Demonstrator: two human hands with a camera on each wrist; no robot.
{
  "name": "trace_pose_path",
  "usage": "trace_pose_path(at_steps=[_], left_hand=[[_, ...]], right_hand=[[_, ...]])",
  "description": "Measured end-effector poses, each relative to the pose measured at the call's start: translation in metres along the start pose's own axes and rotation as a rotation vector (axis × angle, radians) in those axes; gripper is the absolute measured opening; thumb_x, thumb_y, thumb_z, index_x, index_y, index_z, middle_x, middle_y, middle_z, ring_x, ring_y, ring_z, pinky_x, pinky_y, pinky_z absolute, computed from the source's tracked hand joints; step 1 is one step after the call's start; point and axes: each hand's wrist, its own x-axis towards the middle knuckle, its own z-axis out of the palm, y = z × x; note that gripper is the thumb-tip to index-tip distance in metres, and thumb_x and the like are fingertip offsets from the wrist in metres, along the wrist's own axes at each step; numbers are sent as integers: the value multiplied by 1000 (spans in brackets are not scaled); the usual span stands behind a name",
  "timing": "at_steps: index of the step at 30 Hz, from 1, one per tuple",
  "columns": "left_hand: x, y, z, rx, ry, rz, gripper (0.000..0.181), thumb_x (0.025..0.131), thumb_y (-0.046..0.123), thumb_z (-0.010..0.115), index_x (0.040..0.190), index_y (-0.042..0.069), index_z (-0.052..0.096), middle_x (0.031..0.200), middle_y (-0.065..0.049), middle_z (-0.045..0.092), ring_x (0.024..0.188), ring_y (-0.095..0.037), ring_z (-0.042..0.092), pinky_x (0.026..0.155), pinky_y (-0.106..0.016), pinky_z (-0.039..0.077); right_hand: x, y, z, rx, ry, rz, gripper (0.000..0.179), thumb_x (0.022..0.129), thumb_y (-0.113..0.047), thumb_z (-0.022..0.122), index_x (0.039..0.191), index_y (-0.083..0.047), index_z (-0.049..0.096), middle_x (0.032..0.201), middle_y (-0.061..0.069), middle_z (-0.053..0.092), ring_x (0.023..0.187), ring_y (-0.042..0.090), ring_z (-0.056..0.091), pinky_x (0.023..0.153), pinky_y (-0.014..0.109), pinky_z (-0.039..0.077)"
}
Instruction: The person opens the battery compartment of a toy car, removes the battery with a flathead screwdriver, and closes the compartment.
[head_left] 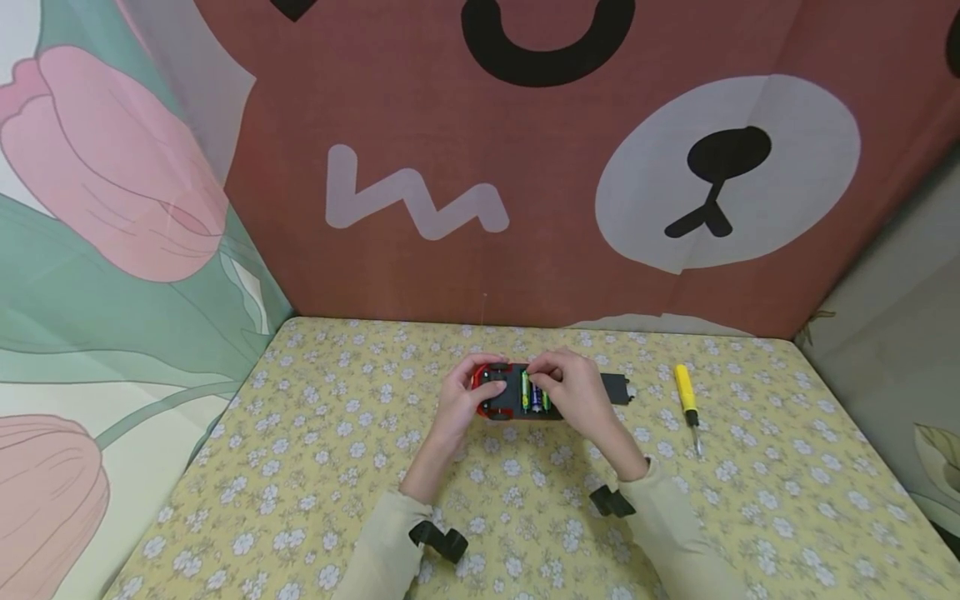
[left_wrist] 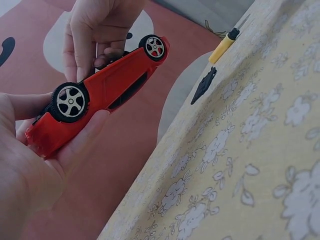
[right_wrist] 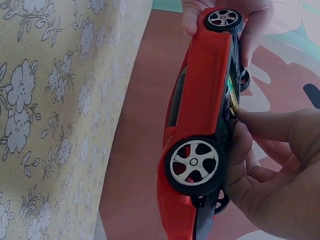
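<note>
A red toy car (left_wrist: 120, 82) is held belly up above the table, its dark underside (head_left: 507, 402) facing up. My left hand (head_left: 455, 402) grips one end of it, thumb over the underside. In the open battery compartment sit a green battery (head_left: 524, 393), a purple battery (head_left: 536, 400) and another green one, partly covered by my fingers. My right hand (head_left: 576, 392) has thumb and forefinger pinched at the upper end of the batteries; in the right wrist view its fingertips touch a battery (right_wrist: 232, 95). The car's far end is hidden behind this hand.
A black battery cover (left_wrist: 204, 86) lies on the flowered tablecloth (head_left: 315, 467), to the right of the car. Further right is a screwdriver (head_left: 685, 390) with a yellow handle. A printed curtain (head_left: 420, 275) hangs behind the table.
</note>
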Motion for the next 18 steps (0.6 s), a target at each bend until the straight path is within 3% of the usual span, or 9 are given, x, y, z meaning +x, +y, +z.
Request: trace_pose_path(at_steps=[18], left_hand=[[1, -1, 1, -18, 11, 6, 36, 91, 2, 71, 126, -1, 65, 126, -7, 65, 110, -20, 62, 87, -29, 56]], right_hand=[[0, -3, -4, 38, -16, 49, 4, 94, -1, 73, 95, -4, 75, 89, 6, 71, 71, 17, 61, 63, 34, 50]])
